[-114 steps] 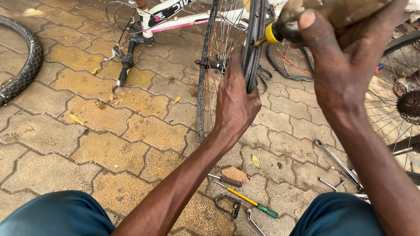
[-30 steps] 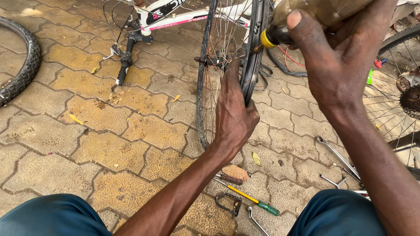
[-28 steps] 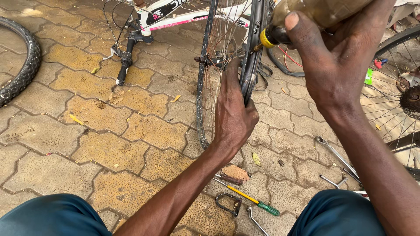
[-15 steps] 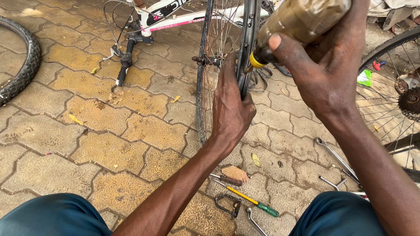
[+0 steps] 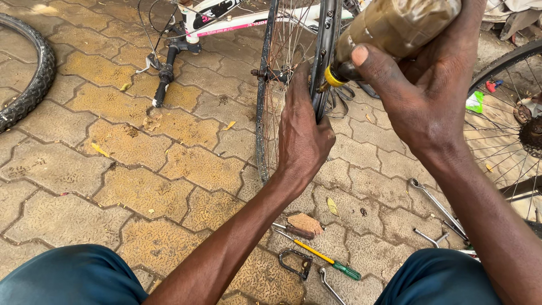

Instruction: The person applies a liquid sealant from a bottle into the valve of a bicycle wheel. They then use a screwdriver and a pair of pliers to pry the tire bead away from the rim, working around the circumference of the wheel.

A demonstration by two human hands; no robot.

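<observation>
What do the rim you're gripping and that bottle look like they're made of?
The wheel rim under the left hand looks like dark-finished metal: a hard, thin edge with thin wire spokes running into it. The bottle in the right hand looks like clear plastic, since brownish liquid shows through its wall; its yellow cap seems plastic too.

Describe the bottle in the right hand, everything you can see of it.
The bottle looks like clear plastic holding a brownish liquid, with a yellow collar and a dark nozzle at its lower end. It is tilted, nozzle down and to the left, with the tip at the dark wheel rim. The right hand wraps it from below, thumb across the neck. Its upper end runs out of frame. The left hand holds the rim just below the nozzle.
</observation>
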